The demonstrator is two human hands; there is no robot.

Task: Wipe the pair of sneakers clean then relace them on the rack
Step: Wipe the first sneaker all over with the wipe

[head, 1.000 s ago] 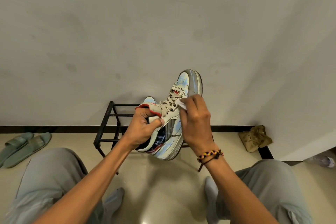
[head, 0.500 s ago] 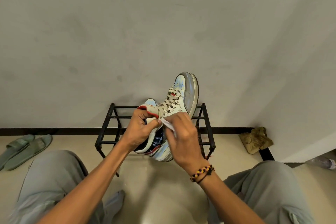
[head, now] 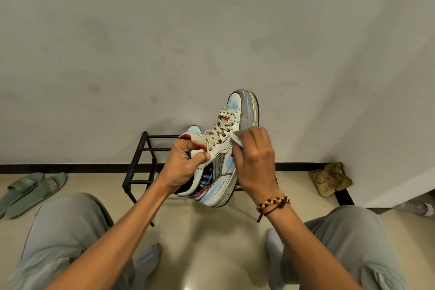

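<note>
**Wiping the side of a raised sneaker**

Holding steady at frame centre, my left hand [head: 182, 167] grips the sneaker [head: 223, 148] by its collar, thumb pressed on the outside and fingers curled inside the opening. I see the shoe lifted in front of the black rack [head: 141, 162], its long axis running from heel at lower centre up to the toe at upper right, toe tipped toward the wall and laces facing me. My right hand [head: 255, 162] pinches a small white wipe [head: 236, 140] against the shoe's right side, just beside the laces. Half a second ago that hand sat lower, near the collar; it has since slid up toward the toe, and the sneaker has tilted slightly rightward.
</note>
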